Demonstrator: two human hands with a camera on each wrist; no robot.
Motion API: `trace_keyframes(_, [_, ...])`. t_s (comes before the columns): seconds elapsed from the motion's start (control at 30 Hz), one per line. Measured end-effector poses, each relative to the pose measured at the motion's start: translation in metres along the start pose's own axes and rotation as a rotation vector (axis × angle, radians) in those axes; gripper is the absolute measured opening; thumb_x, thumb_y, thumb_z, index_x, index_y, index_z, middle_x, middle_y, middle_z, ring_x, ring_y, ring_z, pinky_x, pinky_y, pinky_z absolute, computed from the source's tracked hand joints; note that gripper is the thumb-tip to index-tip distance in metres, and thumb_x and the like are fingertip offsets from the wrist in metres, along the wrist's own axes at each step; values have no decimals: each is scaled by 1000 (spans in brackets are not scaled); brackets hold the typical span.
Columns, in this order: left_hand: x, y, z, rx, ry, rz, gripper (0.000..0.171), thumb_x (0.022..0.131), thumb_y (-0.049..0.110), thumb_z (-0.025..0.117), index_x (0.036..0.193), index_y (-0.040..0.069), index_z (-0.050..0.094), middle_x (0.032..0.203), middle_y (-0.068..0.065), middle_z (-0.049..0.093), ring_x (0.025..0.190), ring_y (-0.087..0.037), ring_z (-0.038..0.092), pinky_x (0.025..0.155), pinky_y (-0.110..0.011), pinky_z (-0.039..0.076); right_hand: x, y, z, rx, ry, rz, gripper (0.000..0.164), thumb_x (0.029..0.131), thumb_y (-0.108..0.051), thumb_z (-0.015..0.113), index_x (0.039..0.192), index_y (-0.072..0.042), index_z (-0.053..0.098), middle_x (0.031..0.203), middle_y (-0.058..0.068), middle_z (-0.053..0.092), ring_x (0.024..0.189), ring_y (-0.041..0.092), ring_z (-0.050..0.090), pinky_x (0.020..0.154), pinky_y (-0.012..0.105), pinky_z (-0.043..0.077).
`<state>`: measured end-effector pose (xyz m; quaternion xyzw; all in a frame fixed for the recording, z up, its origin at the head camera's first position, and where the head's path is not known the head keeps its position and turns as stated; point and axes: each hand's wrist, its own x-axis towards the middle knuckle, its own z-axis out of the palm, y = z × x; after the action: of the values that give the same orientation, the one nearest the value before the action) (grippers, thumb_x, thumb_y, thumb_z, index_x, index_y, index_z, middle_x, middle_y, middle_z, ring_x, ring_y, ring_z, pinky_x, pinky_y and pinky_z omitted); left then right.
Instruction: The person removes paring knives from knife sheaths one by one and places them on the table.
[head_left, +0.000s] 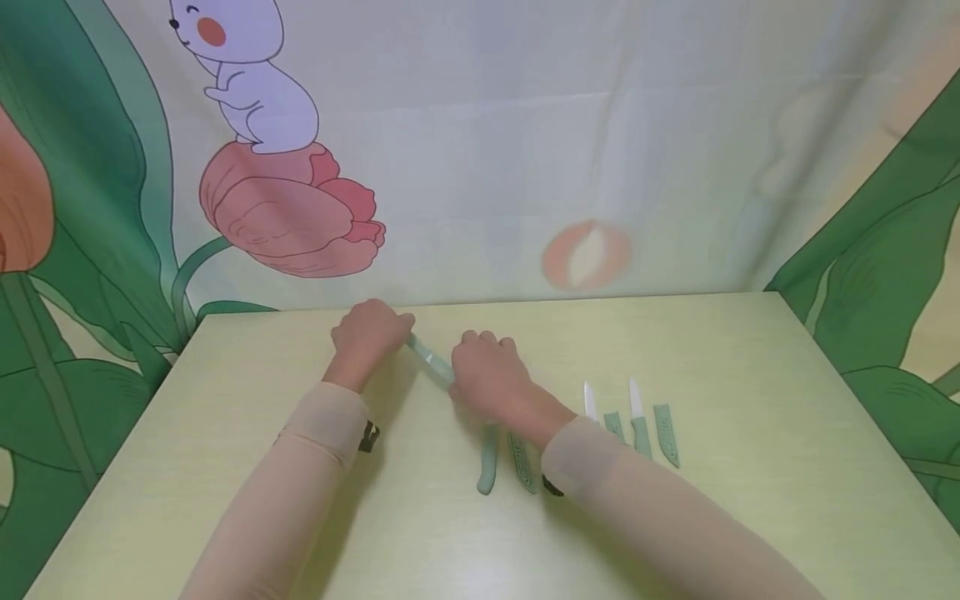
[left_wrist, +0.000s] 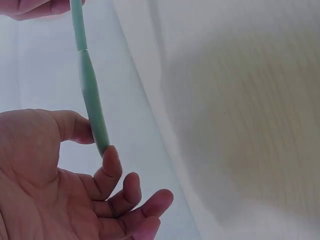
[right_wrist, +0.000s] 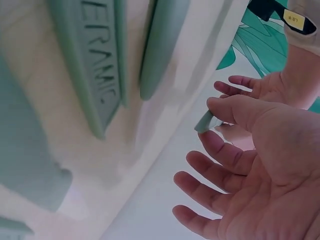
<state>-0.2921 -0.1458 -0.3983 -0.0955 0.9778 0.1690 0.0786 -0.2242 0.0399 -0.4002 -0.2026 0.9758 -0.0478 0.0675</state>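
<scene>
Both hands hold a pale green sheathed knife (left_wrist: 91, 92) from opposite ends, raised toward the back of the table. My left hand (head_left: 371, 330) pinches one end between thumb and index finger, the other fingers loosely bent. My right hand (head_left: 491, 375) pinches the other end the same way, its remaining fingers spread. A thin pale line shows at the joint between handle and sheath. Below the right hand lie a green knife handle (head_left: 487, 467), its blade hidden, and a green sheath (head_left: 521, 467) marked with lettering.
Right of the right forearm lie two knives with white blades, one partly behind the sleeve (head_left: 589, 400) and another (head_left: 637, 417). Green sheaths (head_left: 613, 423) (head_left: 666, 435) lie beside them. A printed curtain (head_left: 480, 167) hangs along the far edge of the pale table (head_left: 750, 500).
</scene>
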Motion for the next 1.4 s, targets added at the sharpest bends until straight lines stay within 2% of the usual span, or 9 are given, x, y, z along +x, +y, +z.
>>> trace_keyframes(0.17, [-3,1,-1,-35,-2,-8,45,102,49,49,79,11,57,77,-7,53,72,-23,52,69,-39,45,-4,8,-2,24,39,7,20,98,-30,74,95,-10,70,95,1,55,89,23,51,86,41,45])
trace_keyframes(0.3, [-7,2,-2,-135,-20,-51,43,101,47,49,89,9,61,82,-8,53,72,-22,50,62,-34,40,-5,14,-3,41,71,14,18,96,-27,75,91,-11,69,93,1,55,87,23,52,87,43,47])
trace_keyframes(0.43, [-10,3,-2,-262,-31,-55,41,102,46,50,97,7,61,84,-8,50,74,-22,47,63,-33,38,-9,22,-5,57,92,19,16,94,-25,75,88,-12,68,92,0,55,86,23,53,86,44,48])
trace_keyframes(0.63, [-12,2,1,-431,-41,28,40,104,40,53,95,3,65,81,-7,57,73,-20,47,66,-33,39,-19,36,-7,117,124,17,13,93,-22,75,91,-10,71,94,0,58,86,23,53,84,44,48])
trace_keyframes(0.77, [-16,2,5,-513,-95,42,46,105,40,54,117,-2,68,101,-15,70,82,-23,57,73,-33,44,-27,48,-6,166,153,23,13,93,-20,75,99,-8,75,100,2,62,92,24,57,86,46,50])
trace_keyframes(0.83, [-19,3,7,-553,-128,45,48,106,40,54,125,-3,66,113,-19,71,90,-25,64,78,-33,48,-32,53,-6,187,167,25,15,93,-19,75,102,-8,76,105,3,65,95,25,59,88,47,51])
trace_keyframes(1.0, [-26,5,14,-643,-181,49,48,105,37,53,124,-5,67,122,-22,68,101,-29,71,83,-36,55,-41,65,-6,244,189,26,19,93,-18,74,108,-6,75,115,8,68,105,30,62,92,50,51])
trace_keyframes(1.17, [-37,9,19,-681,-203,71,48,105,35,52,122,-6,69,119,-22,68,98,-29,73,81,-35,55,-50,78,-8,315,200,34,23,94,-16,73,114,-5,73,121,10,67,110,31,61,92,49,52])
trace_keyframes(1.4, [-49,15,23,-704,-229,107,45,103,33,53,115,-8,68,113,-21,69,96,-29,73,76,-33,54,-59,94,-6,415,223,32,22,95,-12,72,116,-5,71,112,8,66,109,29,59,92,45,54])
